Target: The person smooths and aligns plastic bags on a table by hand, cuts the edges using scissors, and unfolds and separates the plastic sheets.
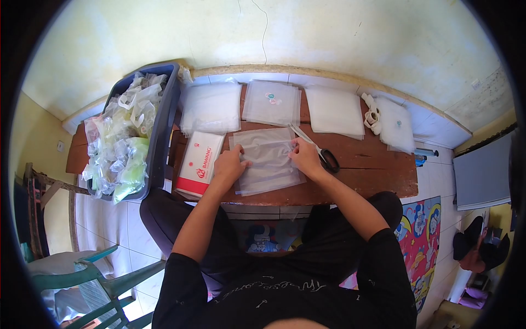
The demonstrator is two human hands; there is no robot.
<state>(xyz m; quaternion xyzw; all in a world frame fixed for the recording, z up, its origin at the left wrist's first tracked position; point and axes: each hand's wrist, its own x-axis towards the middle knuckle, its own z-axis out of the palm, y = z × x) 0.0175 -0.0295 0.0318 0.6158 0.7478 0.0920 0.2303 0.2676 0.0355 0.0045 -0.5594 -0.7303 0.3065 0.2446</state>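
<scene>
A clear plastic bag [267, 164], wrinkled across its upper part, lies on the wooden table in front of me. My left hand [230, 164] grips its left side, fingers curled at the edge and thumb over the plastic. On the opposite side my right hand [306, 157] pinches the bag near its upper right edge. Scissors with black handles [329, 160] rest just beyond my right hand, blades partly beside the bag. Left of my left hand is a white and red pack printed "BAWANG" [200, 162].
Along the back of the wooden table [361, 183] lie stacks of clear plastic sheets [211, 107], one stack with stickers [272, 101], and a white roll [372, 116]. A dark bin [159, 148] overflowing with crumpled plastic stands left. A green chair [104, 282] is at lower left.
</scene>
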